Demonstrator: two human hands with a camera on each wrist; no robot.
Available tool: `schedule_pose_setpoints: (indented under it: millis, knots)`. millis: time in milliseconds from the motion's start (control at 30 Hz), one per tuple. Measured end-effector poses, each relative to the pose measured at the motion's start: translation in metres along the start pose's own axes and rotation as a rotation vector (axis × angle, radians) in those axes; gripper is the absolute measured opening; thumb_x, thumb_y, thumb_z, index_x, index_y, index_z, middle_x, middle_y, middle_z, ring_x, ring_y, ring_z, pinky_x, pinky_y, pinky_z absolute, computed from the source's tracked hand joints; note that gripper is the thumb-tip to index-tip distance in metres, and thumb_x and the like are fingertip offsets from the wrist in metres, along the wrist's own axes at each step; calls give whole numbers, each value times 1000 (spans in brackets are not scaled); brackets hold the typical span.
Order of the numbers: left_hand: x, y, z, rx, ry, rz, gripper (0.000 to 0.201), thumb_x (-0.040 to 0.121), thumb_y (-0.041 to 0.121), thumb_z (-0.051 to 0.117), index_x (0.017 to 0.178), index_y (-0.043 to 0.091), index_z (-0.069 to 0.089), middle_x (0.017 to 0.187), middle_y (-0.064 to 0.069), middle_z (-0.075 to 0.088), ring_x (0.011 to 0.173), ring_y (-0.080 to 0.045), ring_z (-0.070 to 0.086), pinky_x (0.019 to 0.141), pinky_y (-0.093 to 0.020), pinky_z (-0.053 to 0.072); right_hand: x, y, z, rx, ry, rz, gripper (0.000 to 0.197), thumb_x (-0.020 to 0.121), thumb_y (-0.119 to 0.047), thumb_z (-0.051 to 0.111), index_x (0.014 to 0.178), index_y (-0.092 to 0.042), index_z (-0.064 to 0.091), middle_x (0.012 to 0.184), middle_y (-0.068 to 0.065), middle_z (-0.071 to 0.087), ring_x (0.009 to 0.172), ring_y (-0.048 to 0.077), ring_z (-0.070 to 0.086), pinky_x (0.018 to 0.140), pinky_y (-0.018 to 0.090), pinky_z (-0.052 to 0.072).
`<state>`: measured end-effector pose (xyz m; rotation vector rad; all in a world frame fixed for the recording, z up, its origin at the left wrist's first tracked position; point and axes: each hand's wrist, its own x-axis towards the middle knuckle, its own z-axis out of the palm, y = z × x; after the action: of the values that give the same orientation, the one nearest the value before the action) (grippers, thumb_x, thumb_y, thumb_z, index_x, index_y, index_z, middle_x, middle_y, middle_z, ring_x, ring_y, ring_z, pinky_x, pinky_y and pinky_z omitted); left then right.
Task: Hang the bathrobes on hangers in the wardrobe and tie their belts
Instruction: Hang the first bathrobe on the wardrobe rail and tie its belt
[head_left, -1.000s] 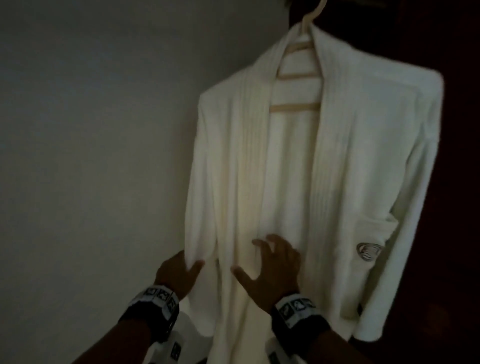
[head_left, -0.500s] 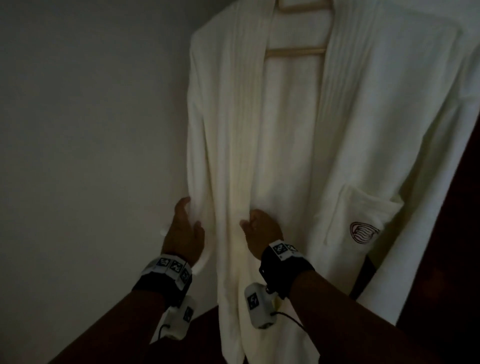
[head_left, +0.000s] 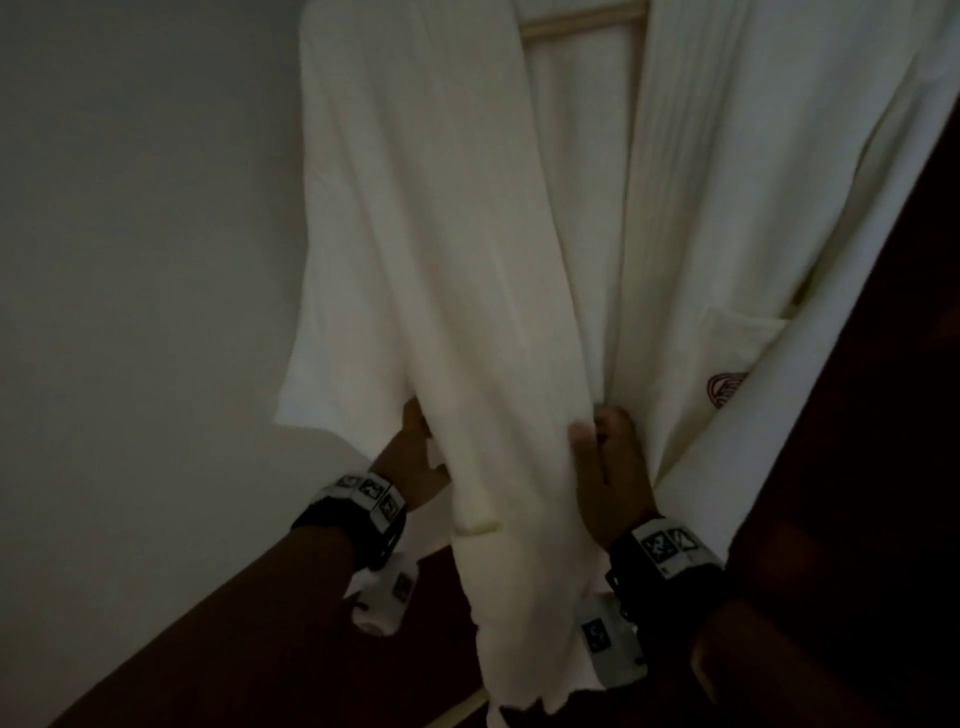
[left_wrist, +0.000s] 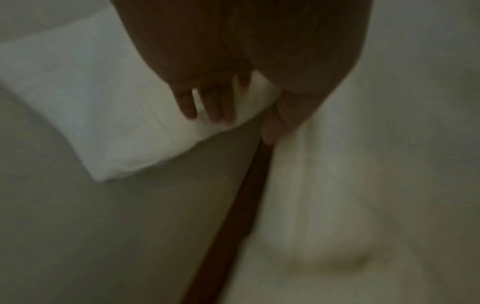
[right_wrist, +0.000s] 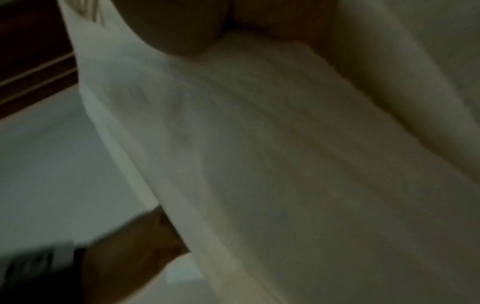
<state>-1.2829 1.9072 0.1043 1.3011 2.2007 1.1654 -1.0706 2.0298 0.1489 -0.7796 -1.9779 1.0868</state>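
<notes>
A white bathrobe (head_left: 467, 234) hangs on a wooden hanger (head_left: 582, 21) whose bar shows at the top. Its right front has a pocket with a red emblem (head_left: 727, 387). My left hand (head_left: 415, 452) reaches behind the left front panel, fingers hidden there. In the left wrist view my left hand (left_wrist: 241, 115) holds the sleeve cuff (left_wrist: 103, 123) between fingers and thumb. My right hand (head_left: 608, 457) grips the front edges where the two panels meet, thumb over the left panel. The right wrist view shows only my palm (right_wrist: 182, 26) against blurred cloth (right_wrist: 285, 164). No belt shows.
A pale wall (head_left: 130, 260) fills the left side. Dark wardrobe wood (head_left: 857, 467) stands close on the right, and dark wood (head_left: 260, 649) runs along the bottom left. The light is dim and the wrist views are blurred.
The view has dropped and closed in on the robe. My right hand went from lying spread on the cloth to gripping the front edges. The left panel has been drawn over toward the right.
</notes>
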Motion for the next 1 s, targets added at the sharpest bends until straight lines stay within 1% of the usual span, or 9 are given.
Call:
schedule_pose_setpoints:
  millis: [100, 233, 333, 433, 500, 633, 767, 900, 1000]
  knots:
    - [8, 28, 22, -305, -145, -107, 103, 77, 32, 76, 151, 27, 4, 140, 10, 38, 123, -10, 44, 97, -18, 43, -4, 9, -11, -208, -256, 22, 96, 62, -67, 71, 139, -25, 33, 118, -15, 45, 107, 8, 46, 95, 31, 42]
    - [-2, 36, 37, -463, -216, -207, 48, 81, 12, 67, 126, 20, 54, 111, 5, 63, 110, -21, 58, 84, -22, 51, 3, 54, -11, -415, -182, 18, 58, 91, -37, 59, 142, -17, 39, 138, 5, 48, 127, 24, 46, 107, 32, 33]
    - [-17, 44, 39, -452, -187, -169, 28, 89, -2, 57, 106, 20, 61, 91, 5, 64, 78, -4, 61, 65, -11, 47, -11, 76, -9, -452, -128, 100, 81, 84, -26, 66, 151, -18, 20, 149, 8, 29, 137, 28, 32, 115, 34, 24]
    - [-18, 55, 44, -301, -209, -76, 28, 89, 6, 55, 114, 15, 60, 96, -3, 69, 80, -8, 66, 73, -22, 54, -36, 68, 3, -450, -476, 35, 135, 60, -57, 80, 148, -32, -19, 155, -14, -4, 143, 13, 7, 116, 32, 11]
    - [-15, 66, 51, -230, -234, -22, 33, 85, 21, 59, 118, 13, 59, 102, -2, 70, 90, -11, 67, 86, -32, 55, -38, 68, 19, -420, -530, 65, 143, 51, -66, 80, 148, -35, -21, 153, -20, -6, 141, 8, 5, 118, 38, 16]
    - [-10, 86, 53, -589, -272, 28, 30, 94, -8, 42, 121, -6, 55, 97, -7, 66, 87, -6, 65, 91, -25, 48, -16, 75, 32, -293, -229, 235, 65, 90, -33, 62, 147, -19, 33, 147, 5, 42, 133, 23, 41, 107, 31, 33]
    - [0, 39, 33, -298, 174, -116, 29, 70, -3, 47, 58, 21, 58, 59, -4, 60, 60, -23, 59, 67, -40, 54, -9, 76, 18, -122, -122, 293, 38, 100, -12, 46, 137, -6, 48, 137, 14, 52, 126, 30, 47, 101, 28, 32]
    - [-4, 0, 43, -27, 58, -286, 35, 79, -9, 46, 97, 18, 59, 102, -4, 61, 93, -24, 57, 78, -30, 48, -17, 72, 2, -11, -82, 274, 36, 98, -1, 45, 133, 0, 50, 114, 5, 52, 110, 17, 44, 92, 18, 28]
    - [-3, -2, 64, -49, -152, -250, 65, 83, 2, 61, 140, 21, 35, 130, 9, 43, 117, -12, 46, 93, -22, 39, -30, 65, -3, -26, -113, 219, 33, 92, -41, 59, 118, -23, 50, 100, -21, 48, 96, 11, 49, 81, 13, 34]
